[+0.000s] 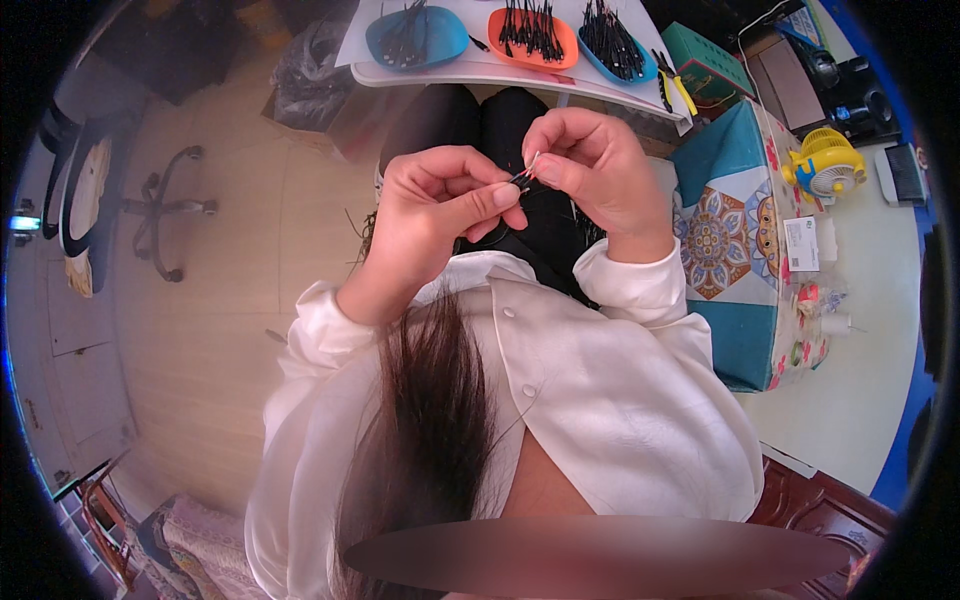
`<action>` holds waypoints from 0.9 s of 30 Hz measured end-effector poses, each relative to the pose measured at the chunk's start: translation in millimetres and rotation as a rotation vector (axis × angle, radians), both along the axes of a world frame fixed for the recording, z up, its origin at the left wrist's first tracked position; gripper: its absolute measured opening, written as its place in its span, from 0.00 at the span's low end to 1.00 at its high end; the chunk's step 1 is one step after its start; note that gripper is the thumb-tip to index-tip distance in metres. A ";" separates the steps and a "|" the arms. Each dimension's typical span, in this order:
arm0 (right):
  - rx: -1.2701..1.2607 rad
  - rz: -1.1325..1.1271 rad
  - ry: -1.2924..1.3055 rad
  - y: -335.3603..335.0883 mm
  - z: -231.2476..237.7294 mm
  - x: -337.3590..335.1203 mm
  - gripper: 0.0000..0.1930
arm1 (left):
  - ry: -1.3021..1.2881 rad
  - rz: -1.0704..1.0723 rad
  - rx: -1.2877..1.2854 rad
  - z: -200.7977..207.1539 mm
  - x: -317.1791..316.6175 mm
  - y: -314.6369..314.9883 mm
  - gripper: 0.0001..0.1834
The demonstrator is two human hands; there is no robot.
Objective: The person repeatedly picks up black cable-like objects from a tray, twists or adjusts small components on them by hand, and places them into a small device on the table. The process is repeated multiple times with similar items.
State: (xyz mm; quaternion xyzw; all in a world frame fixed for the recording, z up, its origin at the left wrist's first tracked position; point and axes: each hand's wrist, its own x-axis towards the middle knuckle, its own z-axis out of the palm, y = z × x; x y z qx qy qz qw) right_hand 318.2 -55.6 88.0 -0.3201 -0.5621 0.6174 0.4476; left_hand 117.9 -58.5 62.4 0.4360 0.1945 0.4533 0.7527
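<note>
Above my lap, my left hand [445, 200] pinches a thin black cable [522, 182] between thumb and forefinger. Fine coloured wires, red and whitish among them, stick out of its end. The fingertips of my right hand [600, 165] are closed on those thin wire ends, close beside the left fingertips. Beyond my knees, a blue dish [448, 38], an orange dish [497, 52] and a second blue dish [644, 72] hold black cable pieces with connectors. One short black connector piece [479, 44] lies loose between the first two dishes.
Yellow-and-black pliers [682, 88] lie at the right of the white table [400, 76], near a green box [708, 58]. On my right are a patterned cloth-covered stand [720, 330] and a yellow fan [826, 163]. A dark plastic bag [312, 75] sits in a box at the left.
</note>
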 end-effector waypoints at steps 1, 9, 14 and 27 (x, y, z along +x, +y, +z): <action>-0.062 0.040 0.097 1.8 -4.0 -2.1 0.07 | 0.033 0.036 0.049 -0.7 1.2 -0.7 0.02; -0.209 0.122 0.196 4.6 -19.2 -3.0 0.08 | 0.369 0.135 0.384 -6.0 -2.6 -4.4 0.07; -0.443 0.381 0.562 5.6 -36.3 -24.1 0.07 | 0.191 0.113 0.276 -10.3 -4.9 -3.8 0.07; -0.384 0.152 0.493 9.2 -39.8 -45.3 0.05 | 0.083 0.110 0.041 -18.8 -13.0 3.4 0.07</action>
